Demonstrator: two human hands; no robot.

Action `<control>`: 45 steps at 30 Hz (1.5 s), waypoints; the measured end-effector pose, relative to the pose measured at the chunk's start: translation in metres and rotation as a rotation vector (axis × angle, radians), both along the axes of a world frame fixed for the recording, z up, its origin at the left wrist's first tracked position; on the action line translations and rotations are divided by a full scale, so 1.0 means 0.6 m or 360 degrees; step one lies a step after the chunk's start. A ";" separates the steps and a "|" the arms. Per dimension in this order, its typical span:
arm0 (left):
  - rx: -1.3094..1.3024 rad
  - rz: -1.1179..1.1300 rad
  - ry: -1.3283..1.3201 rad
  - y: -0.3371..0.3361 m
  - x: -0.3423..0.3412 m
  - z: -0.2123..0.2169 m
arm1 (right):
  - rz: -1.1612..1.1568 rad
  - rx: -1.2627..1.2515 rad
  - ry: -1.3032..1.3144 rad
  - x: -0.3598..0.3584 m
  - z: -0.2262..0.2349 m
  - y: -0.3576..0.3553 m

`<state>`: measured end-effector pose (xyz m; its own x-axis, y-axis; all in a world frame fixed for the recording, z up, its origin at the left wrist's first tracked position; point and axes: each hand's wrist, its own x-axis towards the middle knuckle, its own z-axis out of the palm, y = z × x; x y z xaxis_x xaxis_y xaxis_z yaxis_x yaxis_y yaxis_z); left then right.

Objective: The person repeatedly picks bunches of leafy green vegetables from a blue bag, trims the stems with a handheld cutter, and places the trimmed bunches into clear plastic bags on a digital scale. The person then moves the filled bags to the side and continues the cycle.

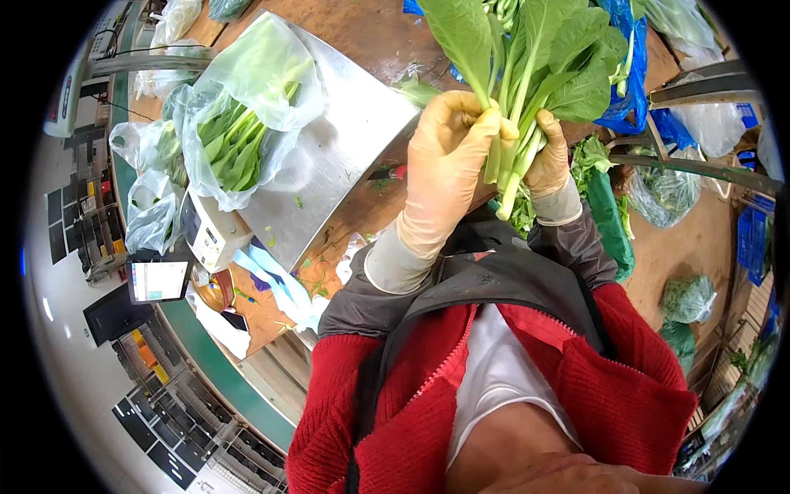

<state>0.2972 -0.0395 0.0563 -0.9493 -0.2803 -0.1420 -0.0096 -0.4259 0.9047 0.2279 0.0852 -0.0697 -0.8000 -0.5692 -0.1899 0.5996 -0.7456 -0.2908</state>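
Both my hands wear pale yellow gloves and are raised over the table's near edge. A bunch of leafy greens (568, 66) with broad leaves and thick pale stems stands between them, leaves pointing away from me. My left hand (451, 156) pinches one stem between thumb and fingertips at the bunch's left side. From the right, my right hand (550, 160) is wrapped round the lower stems; part of its fingers is hidden behind them. The cut stem ends (512, 193) hang below both hands.
A metal scale plate (329, 107) lies to the left, bearing a clear plastic bag of greens (239, 140). Its display unit (212, 230) sits nearer me. A blue plastic bag (629, 103) is at the right, beside metal bars (699, 169). Bagged vegetables (687, 298) lie farther right.
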 end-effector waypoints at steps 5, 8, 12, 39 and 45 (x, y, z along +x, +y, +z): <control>0.0003 0.0019 0.0256 -0.004 0.021 -0.004 | 0.0000 -0.0130 -0.0005 -0.020 0.006 0.004; 0.0071 0.0006 0.0326 -0.005 0.030 -0.019 | -0.0003 -0.0165 -0.0026 -0.021 0.003 0.010; 0.0269 -0.0066 0.0257 0.001 0.019 -0.040 | -0.0012 -0.0204 -0.0020 -0.018 -0.004 0.014; -0.3434 0.1723 -0.0983 -0.402 0.099 -0.005 | 0.0156 -0.0156 0.0581 -0.044 0.147 -0.052; -0.2718 0.1895 -0.0925 -0.555 0.170 0.012 | 0.0184 0.0109 0.0673 0.056 0.236 -0.322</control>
<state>0.3990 -0.3722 0.0638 -0.2305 -0.6843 0.6918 -0.7651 0.5667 0.3056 0.2617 -0.1081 0.0718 -0.7471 -0.6571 0.1002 0.4956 -0.6512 -0.5747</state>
